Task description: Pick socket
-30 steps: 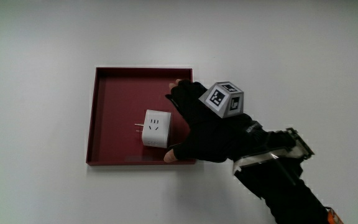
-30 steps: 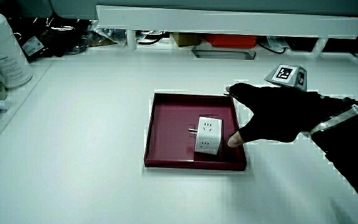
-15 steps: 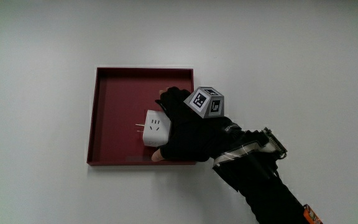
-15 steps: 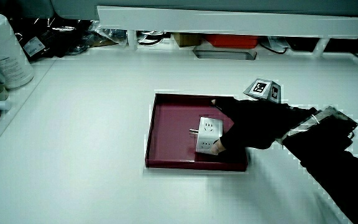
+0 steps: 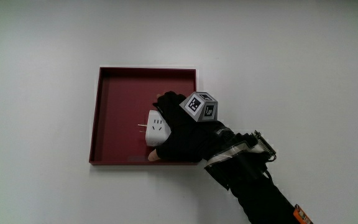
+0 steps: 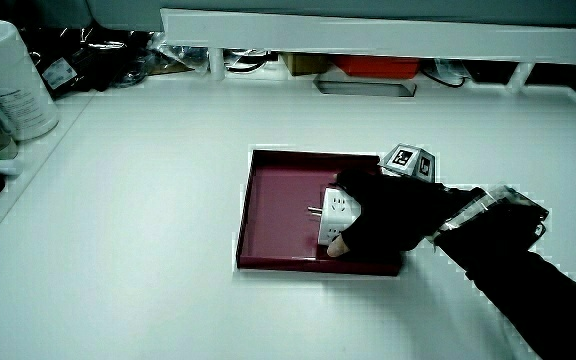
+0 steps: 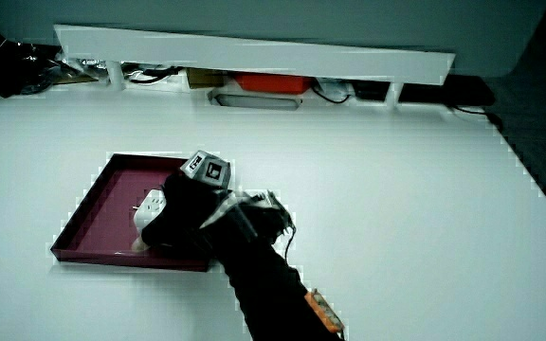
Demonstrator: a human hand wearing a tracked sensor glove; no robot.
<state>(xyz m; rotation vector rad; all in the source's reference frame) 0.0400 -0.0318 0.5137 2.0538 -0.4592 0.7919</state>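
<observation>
White table; hand (image 5: 182, 127) grips white cube socket (image 5: 156, 127) in tray (image 5: 114, 99).

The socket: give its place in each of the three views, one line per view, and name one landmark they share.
Main view: the socket lies in the dark red tray, partly under the hand, whose fingers wrap it.
Side view: the socket shows in the tray, beside the edge nearest the person, half covered by the hand.
Side view: only a small white part of the socket shows beside the hand.
Shared landmark: the dark red tray.
</observation>
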